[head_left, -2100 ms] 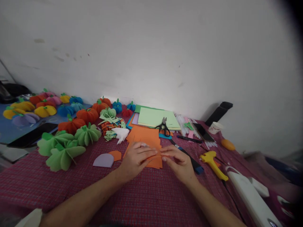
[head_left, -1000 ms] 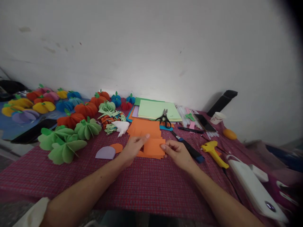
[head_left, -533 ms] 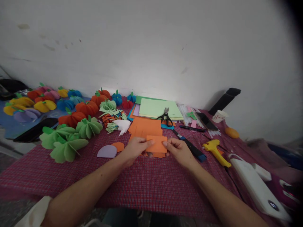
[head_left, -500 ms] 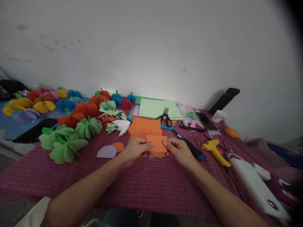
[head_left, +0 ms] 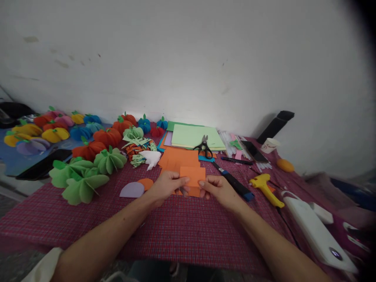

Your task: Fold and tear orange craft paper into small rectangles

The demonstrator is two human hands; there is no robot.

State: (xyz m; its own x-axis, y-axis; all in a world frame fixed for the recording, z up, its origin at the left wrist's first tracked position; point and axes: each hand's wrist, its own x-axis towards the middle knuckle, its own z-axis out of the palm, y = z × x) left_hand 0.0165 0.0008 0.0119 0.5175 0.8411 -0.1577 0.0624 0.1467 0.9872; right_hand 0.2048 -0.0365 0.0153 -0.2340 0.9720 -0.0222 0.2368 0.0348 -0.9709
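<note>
A small rectangle of orange paper [head_left: 193,173] is held up between my two hands over the front middle of the table. My left hand [head_left: 168,185] pinches its left side, thumb on the near face. At the right edge, lower down, my right hand [head_left: 219,188] grips it between thumb and fingers. More orange paper pieces [head_left: 181,156] lie just behind my hands. Left of my left hand are a lilac paper half-round [head_left: 132,190] and an orange one [head_left: 146,183]. Black scissors [head_left: 203,147] rest on the paper behind.
Several green paper pumpkins [head_left: 85,186] stand at the left. A box cutter [head_left: 236,184], a yellow glue gun [head_left: 266,189] and a white power bank [head_left: 317,229] lie to the right. Light green sheets [head_left: 196,135] are stacked at the back, beside paper scraps [head_left: 138,150]. A paper cup [head_left: 270,145] stands back right.
My right hand has slid slightly down the orange paper's right edge. Its fingers are now more curled below the thumb. My left hand keeps its hold, and the view has shifted a little.
</note>
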